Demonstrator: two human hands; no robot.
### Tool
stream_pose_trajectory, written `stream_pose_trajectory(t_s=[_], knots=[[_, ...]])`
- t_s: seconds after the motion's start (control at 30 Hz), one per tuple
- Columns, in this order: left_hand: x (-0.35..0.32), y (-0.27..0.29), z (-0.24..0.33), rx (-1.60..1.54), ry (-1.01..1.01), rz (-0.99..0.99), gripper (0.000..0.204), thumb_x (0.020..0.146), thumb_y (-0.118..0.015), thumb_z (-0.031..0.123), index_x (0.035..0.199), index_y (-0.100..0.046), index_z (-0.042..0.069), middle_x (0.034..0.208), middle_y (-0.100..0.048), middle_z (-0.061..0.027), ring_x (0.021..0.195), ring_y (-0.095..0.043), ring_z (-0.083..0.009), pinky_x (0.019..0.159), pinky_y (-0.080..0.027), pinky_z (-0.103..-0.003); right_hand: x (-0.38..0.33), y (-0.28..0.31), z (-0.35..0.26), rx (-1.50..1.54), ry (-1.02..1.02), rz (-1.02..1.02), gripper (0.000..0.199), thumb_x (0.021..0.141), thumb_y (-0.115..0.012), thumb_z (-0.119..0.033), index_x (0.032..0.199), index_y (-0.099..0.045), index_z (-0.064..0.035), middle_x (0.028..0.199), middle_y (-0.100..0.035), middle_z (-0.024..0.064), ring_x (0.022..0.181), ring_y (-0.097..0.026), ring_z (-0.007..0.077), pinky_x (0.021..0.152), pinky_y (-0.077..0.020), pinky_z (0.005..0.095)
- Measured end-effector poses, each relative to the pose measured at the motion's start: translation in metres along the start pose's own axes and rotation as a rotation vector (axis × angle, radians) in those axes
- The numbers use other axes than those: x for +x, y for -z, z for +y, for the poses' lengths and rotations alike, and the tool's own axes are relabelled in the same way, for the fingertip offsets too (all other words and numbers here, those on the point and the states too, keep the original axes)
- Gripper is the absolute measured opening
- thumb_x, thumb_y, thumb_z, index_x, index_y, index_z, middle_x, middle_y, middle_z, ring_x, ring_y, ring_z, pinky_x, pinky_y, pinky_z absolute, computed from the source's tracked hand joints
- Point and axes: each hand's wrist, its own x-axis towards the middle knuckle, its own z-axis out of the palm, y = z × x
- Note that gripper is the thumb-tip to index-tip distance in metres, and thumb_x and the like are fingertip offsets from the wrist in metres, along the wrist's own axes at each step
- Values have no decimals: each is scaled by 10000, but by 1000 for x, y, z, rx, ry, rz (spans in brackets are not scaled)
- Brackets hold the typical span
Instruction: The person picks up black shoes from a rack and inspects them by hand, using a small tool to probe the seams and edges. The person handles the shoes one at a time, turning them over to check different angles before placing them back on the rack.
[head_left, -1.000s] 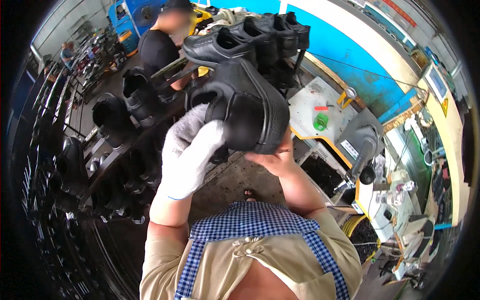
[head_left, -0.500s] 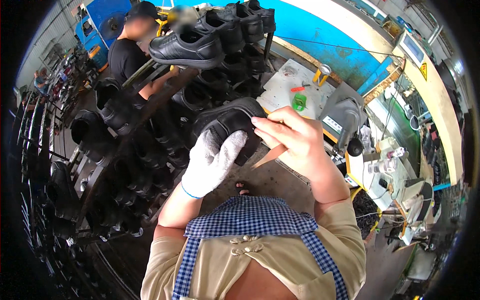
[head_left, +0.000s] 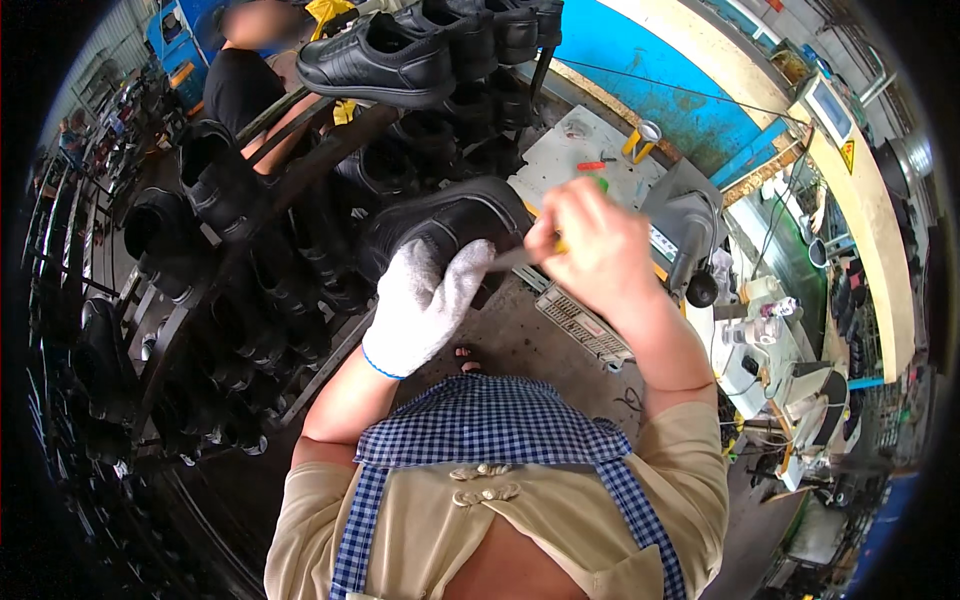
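My left hand, in a white knit glove, grips a black shoe by its side, the thumb pressed against it. The shoe is tilted, with its dark sole edge along the top. To its right, my bare right hand is closed in a fist and smeared by motion. A thin, blade-like tool runs from the fist towards the shoe beside the gloved thumb. A speck of yellow shows at the fist; the tool's exact kind is unclear.
A rack full of black shoes fills the left and stands close behind the held shoe. A pale worktable with a yellow-banded can is at the back right. A plastic crate sits below my right forearm. Another person is beyond the rack.
My right hand has lifted slightly, come off the shoe and closed into a fist. The thin tool now points left towards the shoe. The shoe has shifted slightly left in my left hand.
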Motion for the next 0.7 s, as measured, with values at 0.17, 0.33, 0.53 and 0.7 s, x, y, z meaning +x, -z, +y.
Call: stream_pose_trajectory(t_s=[0.17,0.33,0.53,0.7], knots=[[1,16,10,-311,241,-199,282,987,-624,187,1178,-653,-18,993,-681,-74,923,-623,-159,867,-502,-304,-40,-20,35,467,-476,-102,243,822,-762,-122,980,-583,-76,756,-629,29,586,-630,149,511,-491,292],[4,5,13,337,-279,-465,181,881,-657,126,1008,-711,9,903,-671,-197,768,-653,-349,692,-528,-423,-112,-47,32,1772,-805,-559,466,998,-615,-350,1321,-517,-28,998,-677,57,651,-642,110,539,-437,223],[-15,-13,-13,333,-495,-704,404,901,-677,266,1168,-652,-36,1029,-677,-214,866,-685,-372,789,-556,-422,-172,-92,-7,1843,-1274,-193,578,970,-634,-352,1420,-482,-23,1354,-599,144,1181,-610,230,942,-512,356],[4,28,3,206,-495,-20,563,829,-791,170,1301,-575,-50,1250,-612,-226,1166,-613,-353,1010,-488,-398,-187,-117,-7,2789,-907,46,614,978,-519,-394,1494,-426,-75,1491,-492,165,1381,-470,325,1156,-391,496]])
